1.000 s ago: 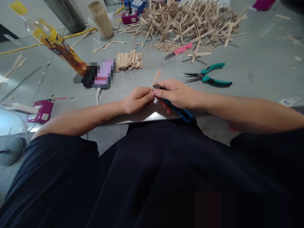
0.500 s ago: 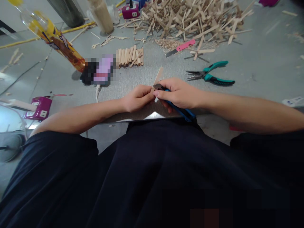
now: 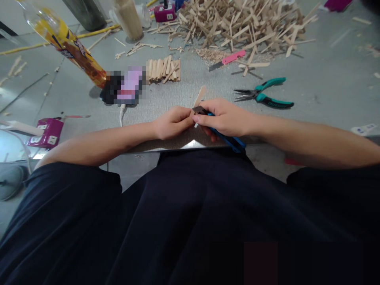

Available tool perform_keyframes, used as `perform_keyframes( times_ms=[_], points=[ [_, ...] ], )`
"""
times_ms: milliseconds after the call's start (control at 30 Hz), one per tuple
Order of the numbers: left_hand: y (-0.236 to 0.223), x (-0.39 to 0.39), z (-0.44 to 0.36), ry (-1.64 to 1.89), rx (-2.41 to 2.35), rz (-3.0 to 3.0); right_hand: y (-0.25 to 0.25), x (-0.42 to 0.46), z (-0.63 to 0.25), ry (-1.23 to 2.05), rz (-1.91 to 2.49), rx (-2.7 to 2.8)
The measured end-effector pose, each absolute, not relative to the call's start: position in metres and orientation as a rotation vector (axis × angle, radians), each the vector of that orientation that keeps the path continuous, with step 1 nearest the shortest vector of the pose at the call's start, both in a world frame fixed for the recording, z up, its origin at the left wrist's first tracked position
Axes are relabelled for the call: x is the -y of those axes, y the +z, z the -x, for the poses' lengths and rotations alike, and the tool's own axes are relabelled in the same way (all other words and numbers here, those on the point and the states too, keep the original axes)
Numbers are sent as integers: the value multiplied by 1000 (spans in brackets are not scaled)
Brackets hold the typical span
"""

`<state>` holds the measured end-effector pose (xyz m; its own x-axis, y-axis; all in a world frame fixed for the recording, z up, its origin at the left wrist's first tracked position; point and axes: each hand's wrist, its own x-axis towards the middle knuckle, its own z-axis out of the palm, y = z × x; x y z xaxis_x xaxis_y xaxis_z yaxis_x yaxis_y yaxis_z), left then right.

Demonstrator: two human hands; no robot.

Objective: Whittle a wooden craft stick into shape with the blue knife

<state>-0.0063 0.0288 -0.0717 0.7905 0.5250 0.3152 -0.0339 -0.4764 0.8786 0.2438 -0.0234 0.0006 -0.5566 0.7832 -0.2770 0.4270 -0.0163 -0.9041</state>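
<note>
My left hand [image 3: 173,122] is closed on a flat wooden craft stick [image 3: 200,95], whose rounded end points up and away from me. In my right hand [image 3: 224,116] is a blue utility knife [image 3: 230,140], its dark blade lying across the stick close to my left fingertips. The two hands meet just above the near edge of the table, and my right thumb is at the stick beside the blade. My fingers hide the lower part of the stick.
Long-nose pliers [image 3: 263,94] with teal handles lie to the right. Further back are a pink-handled folding saw [image 3: 228,59], a big heap of craft sticks [image 3: 240,27] and a bundle of short sticks [image 3: 163,69]. A phone [image 3: 129,85] and a drink bottle [image 3: 74,51] stand left.
Both hands keep nearly the same grip and place. The stick and the knife blade show only a very slight shift; the whole view has moved a little.
</note>
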Motion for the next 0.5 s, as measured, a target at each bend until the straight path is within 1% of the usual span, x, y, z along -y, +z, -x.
perform_keyframes(
  times_ms=[500],
  points=[
    [-71,-28,5,679,-405,-1968,0,24,-244,1570,1295,1993]
  ],
)
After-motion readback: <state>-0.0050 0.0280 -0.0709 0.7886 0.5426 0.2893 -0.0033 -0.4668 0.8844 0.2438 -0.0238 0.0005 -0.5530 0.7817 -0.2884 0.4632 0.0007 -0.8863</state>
